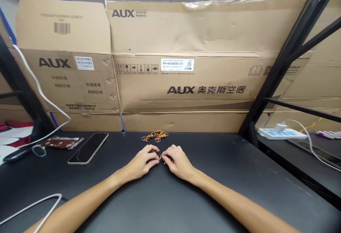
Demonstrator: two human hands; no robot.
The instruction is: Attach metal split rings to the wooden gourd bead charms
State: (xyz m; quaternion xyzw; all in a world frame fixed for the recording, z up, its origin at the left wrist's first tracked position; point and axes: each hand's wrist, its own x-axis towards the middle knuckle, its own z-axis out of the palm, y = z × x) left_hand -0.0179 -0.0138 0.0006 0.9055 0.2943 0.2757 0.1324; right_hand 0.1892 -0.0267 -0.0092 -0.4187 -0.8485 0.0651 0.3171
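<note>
Your L hand (141, 162) & R hand (179, 162) were half-closed, fingertips pinching small wooden-bead string (166, 160) in front of AUX carton (183, 66); 2nd bead string w/ rings (156, 136) lay nearer carton, on black table (213, 176). Carton contents hidden.

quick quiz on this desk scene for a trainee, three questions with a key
1. True or false: the smartphone lies on the black table to the left of the left hand.
2. Which brand is printed on the cardboard boxes behind the table? A) AUX B) Haier C) Midea
3. What lies on the table just beyond the hands?

Key: 1 true; 2 A; 3 brown beads with metal rings
</note>
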